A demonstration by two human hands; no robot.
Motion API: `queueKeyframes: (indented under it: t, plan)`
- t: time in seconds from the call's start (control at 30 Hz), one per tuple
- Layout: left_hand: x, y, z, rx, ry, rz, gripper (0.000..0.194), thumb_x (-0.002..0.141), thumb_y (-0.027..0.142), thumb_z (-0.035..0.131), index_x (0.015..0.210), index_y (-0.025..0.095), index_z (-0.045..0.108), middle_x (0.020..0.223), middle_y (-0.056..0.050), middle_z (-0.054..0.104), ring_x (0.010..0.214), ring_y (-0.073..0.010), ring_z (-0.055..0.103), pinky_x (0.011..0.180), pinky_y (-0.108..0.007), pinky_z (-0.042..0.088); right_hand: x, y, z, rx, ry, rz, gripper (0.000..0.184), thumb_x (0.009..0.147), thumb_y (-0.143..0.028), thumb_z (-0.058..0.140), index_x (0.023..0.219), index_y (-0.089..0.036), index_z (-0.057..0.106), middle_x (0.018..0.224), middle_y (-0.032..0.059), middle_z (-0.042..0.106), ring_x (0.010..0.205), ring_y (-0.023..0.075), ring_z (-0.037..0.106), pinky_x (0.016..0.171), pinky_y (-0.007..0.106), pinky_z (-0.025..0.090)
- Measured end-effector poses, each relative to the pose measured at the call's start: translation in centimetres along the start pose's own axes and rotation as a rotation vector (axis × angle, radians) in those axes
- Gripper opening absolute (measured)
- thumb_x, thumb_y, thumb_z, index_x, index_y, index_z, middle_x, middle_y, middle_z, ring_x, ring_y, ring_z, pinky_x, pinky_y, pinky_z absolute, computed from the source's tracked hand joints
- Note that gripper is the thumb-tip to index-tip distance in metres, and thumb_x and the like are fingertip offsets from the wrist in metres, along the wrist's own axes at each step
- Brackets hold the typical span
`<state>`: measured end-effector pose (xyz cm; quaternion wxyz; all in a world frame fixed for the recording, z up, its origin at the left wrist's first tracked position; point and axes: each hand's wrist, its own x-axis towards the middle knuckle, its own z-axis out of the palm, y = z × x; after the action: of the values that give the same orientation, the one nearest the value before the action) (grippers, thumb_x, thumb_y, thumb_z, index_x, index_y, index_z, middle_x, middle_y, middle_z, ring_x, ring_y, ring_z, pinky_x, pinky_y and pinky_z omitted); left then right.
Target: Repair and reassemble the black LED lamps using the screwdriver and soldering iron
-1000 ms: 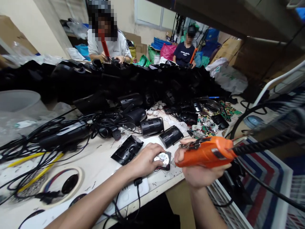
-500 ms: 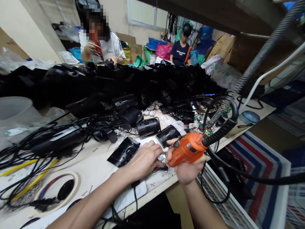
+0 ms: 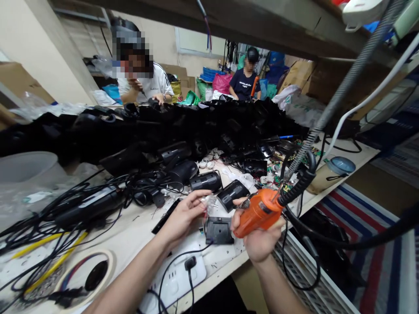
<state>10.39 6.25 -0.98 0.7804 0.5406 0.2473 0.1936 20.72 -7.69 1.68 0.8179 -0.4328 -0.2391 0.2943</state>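
While my left hand has its fingertips at a small clear piece, too blurred to tell if pinched, the black part lies between both hands, presumably letting the table support it. My right hand clasps the orange tool, whose weight the hanging spring perhaps shares.

Lower left of you: tape roll lying flat, dark disc inside ring. Power strip near your bench edge, black plug in it. Cloudy tub and carton far left. Lidded jar on bench to your right; striped sheet lower down. Across from you: person in white shirt, person in dark shirt, pink sack between them. Beam overhead.
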Motion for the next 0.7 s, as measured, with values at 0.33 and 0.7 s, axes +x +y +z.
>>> queueKeyframes:
  t: [0.33, 0.7]
  plan:
    - [-1.4, -1.1, 0.1, -0.505, 0.074, -0.220, 0.034, 0.068, -0.005, 0.057, 0.095, 0.013, 0.066, 0.093, -0.009, 0.071, 0.079, -0.0195, 0.070, 0.068, -0.029, 0.060, 0.0, 0.7, 0.2, -0.020, -0.005, -0.077, 0.078, 0.065, -0.090, 0.046, 0.089, -0.019, 0.067, 0.047, -0.0005, 0.056, 0.038, 0.0147, 0.049, 0.038, 0.026, 0.043]
    - [-1.3, -1.2, 0.6, -0.477, 0.124, -0.151, 0.028, 0.069, -0.003, 0.060, 0.091, 0.012, 0.067, 0.089, -0.009, 0.071, 0.085, -0.0201, 0.069, 0.082, -0.033, 0.058, 0.4, -0.1, 0.3, -0.330, -0.071, -0.122, 0.068, 0.073, -0.077, 0.056, 0.103, -0.017, 0.064, 0.059, -0.0013, 0.058, 0.051, 0.0155, 0.053, 0.052, 0.030, 0.048]
